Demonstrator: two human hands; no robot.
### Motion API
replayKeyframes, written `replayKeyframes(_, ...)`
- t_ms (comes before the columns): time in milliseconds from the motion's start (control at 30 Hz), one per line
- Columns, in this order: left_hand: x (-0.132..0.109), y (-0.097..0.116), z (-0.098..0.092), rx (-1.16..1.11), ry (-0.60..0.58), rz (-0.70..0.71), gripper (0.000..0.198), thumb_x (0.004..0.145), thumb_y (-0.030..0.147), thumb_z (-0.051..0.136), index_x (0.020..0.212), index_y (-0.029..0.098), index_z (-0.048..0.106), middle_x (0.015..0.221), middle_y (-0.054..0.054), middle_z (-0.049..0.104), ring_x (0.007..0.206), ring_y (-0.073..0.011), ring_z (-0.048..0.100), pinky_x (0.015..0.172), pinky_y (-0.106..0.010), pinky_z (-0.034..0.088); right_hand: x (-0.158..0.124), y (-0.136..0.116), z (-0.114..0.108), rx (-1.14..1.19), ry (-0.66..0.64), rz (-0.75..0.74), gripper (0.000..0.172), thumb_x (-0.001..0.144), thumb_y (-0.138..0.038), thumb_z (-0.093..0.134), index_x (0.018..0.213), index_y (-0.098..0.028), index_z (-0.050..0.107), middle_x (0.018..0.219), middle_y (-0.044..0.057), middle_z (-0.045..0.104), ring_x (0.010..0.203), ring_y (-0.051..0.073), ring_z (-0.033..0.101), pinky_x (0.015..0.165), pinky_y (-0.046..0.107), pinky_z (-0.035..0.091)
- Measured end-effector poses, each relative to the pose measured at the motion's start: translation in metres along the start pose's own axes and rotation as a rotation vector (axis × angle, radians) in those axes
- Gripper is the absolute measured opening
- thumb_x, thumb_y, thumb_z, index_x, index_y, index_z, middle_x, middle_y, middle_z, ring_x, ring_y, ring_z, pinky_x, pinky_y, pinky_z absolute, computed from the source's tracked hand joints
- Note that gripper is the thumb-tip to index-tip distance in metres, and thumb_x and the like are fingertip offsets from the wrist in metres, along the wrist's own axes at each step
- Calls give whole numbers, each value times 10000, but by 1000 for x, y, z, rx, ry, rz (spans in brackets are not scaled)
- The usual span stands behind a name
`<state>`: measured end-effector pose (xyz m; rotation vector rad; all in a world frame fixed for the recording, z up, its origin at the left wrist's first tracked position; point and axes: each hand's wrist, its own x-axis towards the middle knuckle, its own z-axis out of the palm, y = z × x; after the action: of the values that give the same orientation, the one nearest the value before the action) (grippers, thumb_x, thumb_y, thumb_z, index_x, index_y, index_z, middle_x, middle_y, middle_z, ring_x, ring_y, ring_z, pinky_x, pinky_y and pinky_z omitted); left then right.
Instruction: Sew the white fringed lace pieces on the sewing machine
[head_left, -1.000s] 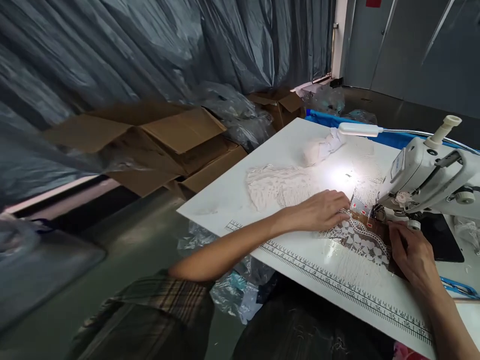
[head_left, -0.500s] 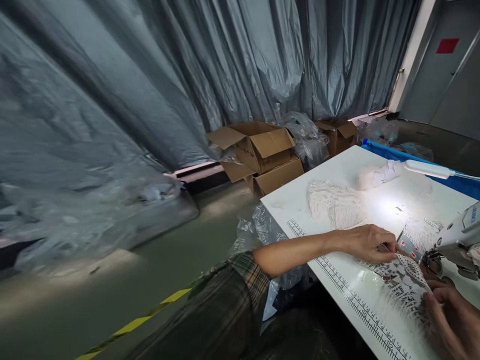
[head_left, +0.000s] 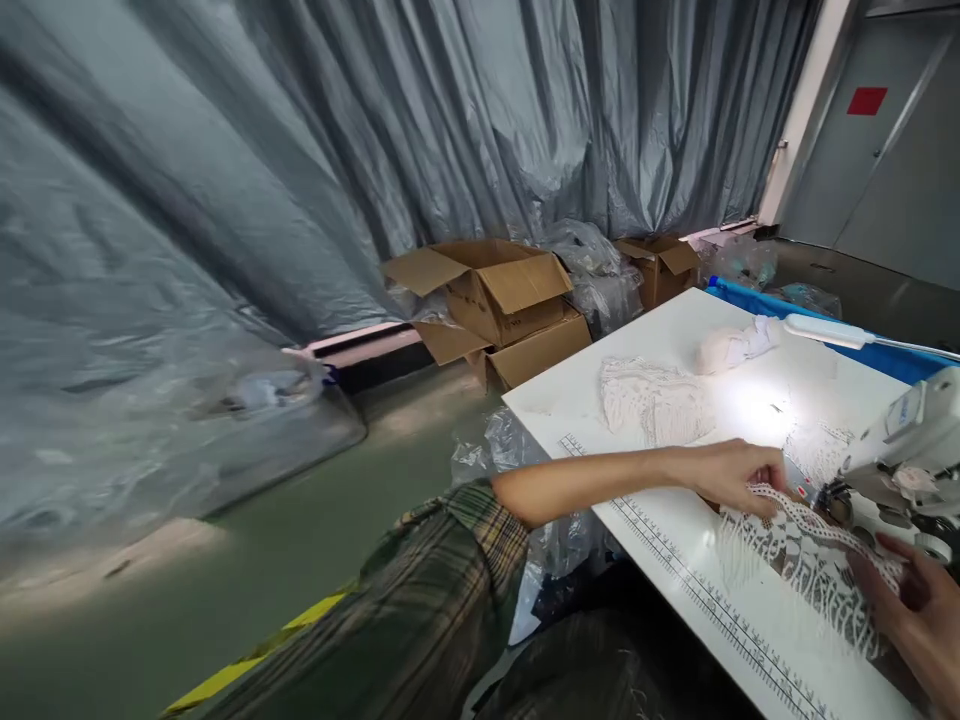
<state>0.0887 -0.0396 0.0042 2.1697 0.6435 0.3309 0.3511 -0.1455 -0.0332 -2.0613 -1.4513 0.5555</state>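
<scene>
White fringed lace trim (head_left: 810, 550) stretches between my two hands in front of the sewing machine (head_left: 900, 450). My left hand (head_left: 739, 475) pinches its left end, thumb and fingers closed on the scalloped upper edge. At the right end, my right hand (head_left: 915, 605) grips the lace between thumb and fingers. The fringe hangs toward the table's ruler edge. Another piece of lace (head_left: 817, 450) lies beside the machine head, partly hidden behind my left hand. More lace (head_left: 652, 400) rests flat farther back, near a bundled pale fabric (head_left: 735, 345).
A lamp arm (head_left: 825, 330) lights the white table (head_left: 547, 390), which has a printed ruler (head_left: 697, 580) along its near edge. Cardboard boxes (head_left: 517, 300) and plastic bags stand on the floor behind it. A grey curtain (head_left: 450, 130) covers the wall.
The lace has been raised and turned, so its scalloped edge and fringe now show more plainly. My right hand has moved up and holds its right end. The view has shifted slightly to the right.
</scene>
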Motion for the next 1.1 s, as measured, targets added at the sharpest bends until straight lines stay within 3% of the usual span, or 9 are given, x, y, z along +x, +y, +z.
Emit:
replayKeyframes(100, 15, -12, -2, 337, 46, 63, 301, 899, 298, 645, 1128, 134, 542, 1100, -113, 629, 902, -189, 610, 731, -286, 489, 3, -7, 0, -82, 111, 11, 572, 604, -786, 586, 756, -238, 647, 487, 7, 553, 466, 211, 554, 446, 323, 436)
replayKeyframes(233, 22, -23, 5, 578, 171, 279, 199, 972, 252, 496, 1054, 134, 633, 1161, -155, 646, 969, -233, 624, 828, -375, 478, -4, -14, 3, -73, 163, -16, 562, 677, -793, 502, 675, -234, 569, 525, 12, 548, 474, 169, 488, 468, 297, 387)
replayKeyframes(333, 19, -26, 15, 492, 56, 483, 210, 976, 324, 513, 1030, 206, 679, 1193, -88, 685, 1016, -210, 646, 888, -382, 472, -8, -19, -1, -71, 146, -23, 538, 722, -747, 481, 759, -222, 594, 564, 5, 555, 483, 155, 477, 485, 284, 366)
replayKeyframes(433, 15, -24, 23, 464, -40, 533, 216, 944, 388, 579, 1051, 241, 695, 1218, -58, 692, 1067, -224, 641, 914, -408, 465, -12, -23, -9, -91, 88, -45, 444, 700, -662, 555, 755, -223, 583, 551, -19, 521, 490, 144, 453, 500, 283, 347)
replayKeyframes(600, 10, -15, 20, 306, 28, 462, 401, 917, 546, 579, 1067, 190, 687, 1167, -117, 694, 1054, -248, 631, 904, -420, 478, -17, -41, -6, 180, -71, -15, 467, 674, -563, 647, 928, -171, 627, 559, -47, 491, 500, 126, 457, 491, 278, 374)
replayKeyframes(733, 3, -5, 3, -93, -69, 191, 776, 834, 736, 526, 1315, 128, 517, 1099, -139, 667, 862, -195, 637, 702, -301, 506, -15, -72, 11, 567, -232, 87, 673, 632, -601, 733, 1125, -165, 592, 641, -28, 580, 557, 133, 552, 517, 275, 462)
replayKeyframes(833, -1, 0, -6, -142, -97, -28, 839, 815, 701, 561, 1410, 132, 399, 1047, -112, 654, 782, -164, 602, 631, -252, 450, -11, -84, 18, 693, -323, 41, 695, 664, -615, 731, 1197, -195, 581, 849, 47, 693, 714, 173, 660, 618, 307, 540)
replayKeyframes(967, -3, 3, -10, 15, -52, -183, 680, 826, 491, 592, 1379, 123, 443, 876, -60, 611, 692, -150, 547, 567, -244, 368, -7, -67, 14, 371, -206, -58, 476, 808, -570, 601, 1088, -188, 651, 883, 86, 723, 773, 211, 688, 699, 360, 556)
replayKeyframes(1100, -2, 2, -11, 78, -57, -221, 662, 818, 463, 559, 1368, 104, 473, 853, -54, 570, 666, -145, 519, 552, -248, 346, -15, -46, 14, -54, -39, -388, 358, 928, -417, 461, 1120, -203, 673, 963, 97, 713, 817, 215, 660, 758, 376, 542)
